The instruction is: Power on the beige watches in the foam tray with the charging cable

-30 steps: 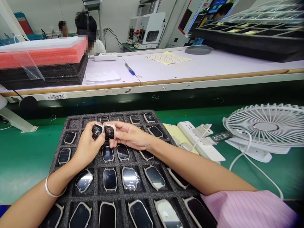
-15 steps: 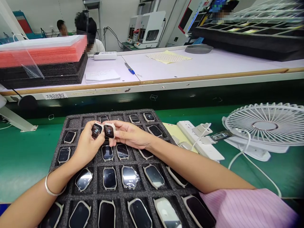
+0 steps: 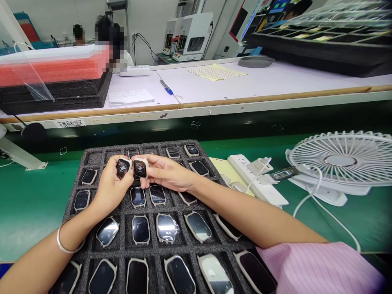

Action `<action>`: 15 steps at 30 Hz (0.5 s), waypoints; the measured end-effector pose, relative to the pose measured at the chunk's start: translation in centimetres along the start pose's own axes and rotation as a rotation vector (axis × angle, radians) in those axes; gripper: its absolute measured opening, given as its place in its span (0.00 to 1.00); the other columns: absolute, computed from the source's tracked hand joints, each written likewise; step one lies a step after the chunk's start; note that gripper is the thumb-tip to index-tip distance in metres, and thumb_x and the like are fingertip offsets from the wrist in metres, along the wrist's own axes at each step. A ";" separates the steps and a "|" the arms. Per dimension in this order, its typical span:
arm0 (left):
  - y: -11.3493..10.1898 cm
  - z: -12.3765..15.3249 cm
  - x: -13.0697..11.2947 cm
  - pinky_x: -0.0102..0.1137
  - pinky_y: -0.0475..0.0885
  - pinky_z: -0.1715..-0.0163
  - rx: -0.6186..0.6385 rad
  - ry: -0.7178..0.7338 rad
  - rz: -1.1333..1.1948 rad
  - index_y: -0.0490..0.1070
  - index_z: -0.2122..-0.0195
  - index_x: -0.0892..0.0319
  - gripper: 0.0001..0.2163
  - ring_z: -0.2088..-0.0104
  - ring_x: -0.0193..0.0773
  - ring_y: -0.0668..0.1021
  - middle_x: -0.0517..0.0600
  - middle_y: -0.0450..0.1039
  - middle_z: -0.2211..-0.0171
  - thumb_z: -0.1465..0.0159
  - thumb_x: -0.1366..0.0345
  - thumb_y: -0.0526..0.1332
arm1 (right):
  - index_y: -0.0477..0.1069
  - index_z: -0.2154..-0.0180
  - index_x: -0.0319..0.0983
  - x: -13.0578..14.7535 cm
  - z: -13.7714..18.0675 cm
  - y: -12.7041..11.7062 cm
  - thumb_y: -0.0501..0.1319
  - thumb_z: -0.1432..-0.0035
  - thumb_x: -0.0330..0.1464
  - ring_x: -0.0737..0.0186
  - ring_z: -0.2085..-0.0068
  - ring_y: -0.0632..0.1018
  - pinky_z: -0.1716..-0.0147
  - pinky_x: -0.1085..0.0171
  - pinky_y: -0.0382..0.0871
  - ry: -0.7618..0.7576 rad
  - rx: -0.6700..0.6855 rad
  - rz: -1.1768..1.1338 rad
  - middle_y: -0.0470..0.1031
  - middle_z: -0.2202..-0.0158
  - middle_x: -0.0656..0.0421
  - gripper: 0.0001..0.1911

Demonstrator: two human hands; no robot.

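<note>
Side by side above the foam tray, two smartwatch bodies without straps show lit screens. My left hand (image 3: 113,181) pinches the left smartwatch (image 3: 123,168) between thumb and fingers. In my right hand (image 3: 167,172) is the right smartwatch (image 3: 140,168), with the thumb along its edge. The two cases are close together; whether they touch I cannot tell. Beneath both hands lies a dark grey foam tray (image 3: 122,228) with square pockets. Several watch bodies with dark screens, such as a watch body (image 3: 141,230), sit in the pockets. My right forearm hides some pockets.
A white fan (image 3: 339,161) and a power strip (image 3: 257,179) with plugs and cables stand on the right. Behind runs a raised shelf (image 3: 214,92) with a blue pen (image 3: 166,87), paper, stacked foam (image 3: 52,69) and black trays (image 3: 318,49). Other people sit beyond it.
Both hands keep their grip on the two watches, almost unmoved. The left watch's screen faces the camera slightly more. The whole view has shifted very little.
</note>
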State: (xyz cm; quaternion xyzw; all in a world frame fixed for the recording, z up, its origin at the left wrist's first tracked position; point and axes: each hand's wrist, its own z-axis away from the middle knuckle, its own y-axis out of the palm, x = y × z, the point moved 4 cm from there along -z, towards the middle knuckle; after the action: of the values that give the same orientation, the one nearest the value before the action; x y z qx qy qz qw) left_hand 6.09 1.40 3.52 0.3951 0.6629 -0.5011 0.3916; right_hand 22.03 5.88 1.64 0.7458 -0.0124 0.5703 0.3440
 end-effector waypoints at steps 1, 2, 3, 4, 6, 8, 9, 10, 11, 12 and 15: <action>0.0 0.0 0.0 0.34 0.68 0.62 -0.005 -0.002 0.001 0.66 0.55 0.57 0.15 0.64 0.38 0.72 0.47 0.71 0.63 0.42 0.58 0.62 | 0.64 0.40 0.35 0.0 0.0 0.0 0.73 0.39 0.40 0.65 0.64 0.82 0.59 0.67 0.75 0.001 -0.005 0.000 0.80 0.66 0.58 0.33; -0.1 0.0 -0.1 0.34 0.68 0.62 -0.011 -0.001 0.005 0.66 0.56 0.57 0.15 0.64 0.38 0.72 0.47 0.71 0.63 0.42 0.58 0.62 | 0.64 0.40 0.35 0.0 0.0 0.0 0.73 0.40 0.40 0.64 0.63 0.82 0.58 0.66 0.75 0.001 -0.012 -0.003 0.80 0.65 0.58 0.33; -0.1 0.0 -0.1 0.34 0.68 0.62 -0.015 0.000 0.011 0.66 0.56 0.58 0.15 0.64 0.38 0.73 0.48 0.71 0.63 0.42 0.58 0.62 | 0.64 0.41 0.35 0.0 0.0 -0.1 0.73 0.40 0.40 0.64 0.63 0.82 0.58 0.66 0.75 0.002 -0.017 -0.006 0.80 0.65 0.58 0.33; -0.1 0.0 -0.1 0.34 0.68 0.61 -0.018 0.003 0.016 0.66 0.56 0.58 0.15 0.63 0.38 0.73 0.48 0.71 0.63 0.42 0.58 0.62 | 0.64 0.41 0.35 0.0 0.1 -0.1 0.73 0.40 0.39 0.64 0.63 0.82 0.58 0.66 0.75 0.003 -0.020 -0.009 0.80 0.64 0.58 0.33; -0.1 0.0 -0.2 0.34 0.68 0.61 -0.016 0.005 0.017 0.66 0.56 0.58 0.16 0.63 0.38 0.73 0.48 0.71 0.63 0.42 0.58 0.62 | 0.64 0.41 0.35 0.1 0.1 -0.1 0.73 0.40 0.39 0.65 0.63 0.82 0.58 0.67 0.75 0.003 -0.020 -0.010 0.80 0.64 0.58 0.32; -0.1 0.0 -0.2 0.34 0.68 0.62 -0.008 0.002 0.006 0.66 0.56 0.58 0.15 0.63 0.38 0.73 0.48 0.71 0.63 0.43 0.59 0.62 | 0.64 0.41 0.35 0.1 0.1 -0.1 0.73 0.40 0.39 0.65 0.64 0.82 0.59 0.67 0.75 0.001 -0.011 -0.003 0.80 0.65 0.58 0.32; -0.1 0.0 -0.1 0.34 0.68 0.62 -0.004 0.001 -0.001 0.66 0.56 0.58 0.15 0.64 0.38 0.73 0.48 0.71 0.63 0.42 0.58 0.61 | 0.64 0.40 0.35 0.1 0.1 -0.1 0.73 0.39 0.39 0.64 0.64 0.82 0.59 0.66 0.75 0.000 -0.004 0.001 0.80 0.65 0.58 0.32; 0.0 0.0 -0.1 0.34 0.68 0.62 -0.001 0.001 -0.006 0.66 0.56 0.58 0.15 0.64 0.38 0.72 0.48 0.71 0.64 0.42 0.58 0.61 | 0.64 0.40 0.35 0.1 0.1 -0.1 0.72 0.39 0.40 0.65 0.64 0.82 0.59 0.66 0.75 -0.002 0.002 0.006 0.80 0.66 0.58 0.32; 0.0 0.0 -0.1 0.34 0.68 0.62 -0.001 0.002 -0.009 0.66 0.56 0.58 0.15 0.64 0.38 0.72 0.48 0.70 0.64 0.42 0.58 0.61 | 0.63 0.40 0.35 0.1 0.1 0.0 0.72 0.38 0.40 0.65 0.64 0.82 0.58 0.66 0.74 -0.003 0.007 0.010 0.80 0.66 0.58 0.32; -0.1 0.0 0.0 0.34 0.67 0.62 -0.003 0.002 -0.009 0.66 0.56 0.58 0.15 0.64 0.38 0.72 0.48 0.70 0.64 0.42 0.58 0.61 | 0.64 0.40 0.35 0.1 0.1 0.0 0.72 0.39 0.40 0.65 0.64 0.82 0.59 0.66 0.74 -0.005 0.008 0.012 0.80 0.66 0.58 0.32; -0.1 -0.1 0.2 0.34 0.67 0.62 -0.012 -0.005 0.006 0.66 0.55 0.58 0.17 0.64 0.38 0.72 0.47 0.70 0.63 0.42 0.57 0.62 | 0.65 0.41 0.35 0.1 0.1 0.0 0.73 0.40 0.40 0.64 0.64 0.82 0.59 0.66 0.75 -0.010 -0.012 0.009 0.80 0.65 0.58 0.32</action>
State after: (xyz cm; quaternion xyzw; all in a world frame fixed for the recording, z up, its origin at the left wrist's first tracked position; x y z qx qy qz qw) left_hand 5.93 1.46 3.41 0.3933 0.6637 -0.4971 0.3971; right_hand 22.14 5.92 1.70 0.7464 -0.0209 0.5682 0.3458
